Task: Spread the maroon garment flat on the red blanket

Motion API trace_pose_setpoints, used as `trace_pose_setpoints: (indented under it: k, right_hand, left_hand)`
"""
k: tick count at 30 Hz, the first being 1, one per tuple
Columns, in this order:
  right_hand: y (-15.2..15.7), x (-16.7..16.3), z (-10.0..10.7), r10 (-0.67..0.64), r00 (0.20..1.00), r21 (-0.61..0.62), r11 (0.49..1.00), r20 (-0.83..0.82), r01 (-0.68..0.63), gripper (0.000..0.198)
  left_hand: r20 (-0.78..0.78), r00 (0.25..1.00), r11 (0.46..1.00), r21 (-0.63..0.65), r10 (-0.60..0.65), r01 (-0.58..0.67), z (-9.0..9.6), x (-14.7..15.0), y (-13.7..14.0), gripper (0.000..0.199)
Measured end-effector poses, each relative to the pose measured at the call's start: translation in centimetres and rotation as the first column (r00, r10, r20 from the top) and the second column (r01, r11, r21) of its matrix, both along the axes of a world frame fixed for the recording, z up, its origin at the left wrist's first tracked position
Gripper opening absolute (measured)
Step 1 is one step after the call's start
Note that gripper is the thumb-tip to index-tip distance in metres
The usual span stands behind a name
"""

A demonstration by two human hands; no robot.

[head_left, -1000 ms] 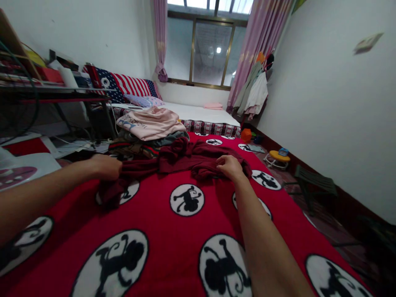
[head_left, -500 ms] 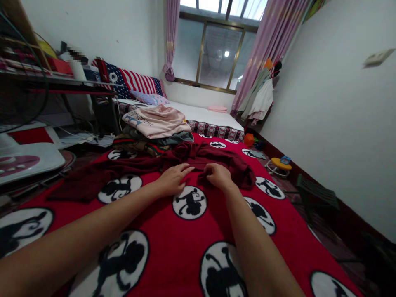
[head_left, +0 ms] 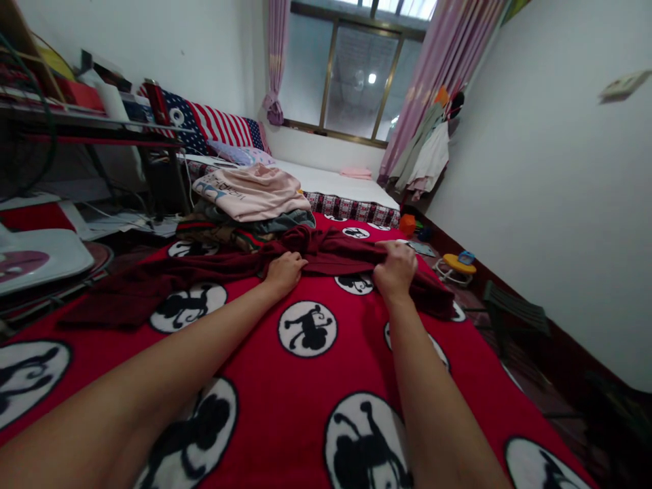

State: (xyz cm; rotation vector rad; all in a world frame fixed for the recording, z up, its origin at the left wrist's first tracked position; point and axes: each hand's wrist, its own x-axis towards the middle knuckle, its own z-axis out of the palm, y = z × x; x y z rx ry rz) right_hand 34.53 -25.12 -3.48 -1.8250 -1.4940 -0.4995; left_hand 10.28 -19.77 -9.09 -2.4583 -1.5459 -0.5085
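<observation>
A dark maroon garment (head_left: 168, 278) lies spread across a red blanket (head_left: 305, 380) printed with white circles and black monkey figures. My left hand (head_left: 285, 270) rests closed on the garment's near edge in the middle. My right hand (head_left: 394, 268) grips a bunch of the same maroon cloth further right, lifted slightly off the blanket. One sleeve trails off to the left. The far part of the garment lies crumpled against a clothes pile.
A pile of folded clothes topped by a pink garment (head_left: 252, 193) sits behind the maroon one. A second bed (head_left: 336, 190) lies under the window. A shelf and a white fan base (head_left: 41, 248) stand left; a small dark stool (head_left: 514, 316) and toys right.
My left hand left the sleeve at the left and came to the garment's middle. My right hand moved right and away, pulling the cloth out toward the right.
</observation>
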Motion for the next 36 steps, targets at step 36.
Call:
trace_pose_setpoints:
  k: [36]
  right_hand:
    - [-0.2,-1.8,3.2,0.325,0.835,-0.143,0.894,-0.444,-0.424,0.043]
  left_hand:
    - [0.11,0.936,0.939,-0.039,-0.335,0.341,-0.6,5.7,-8.9,0.041]
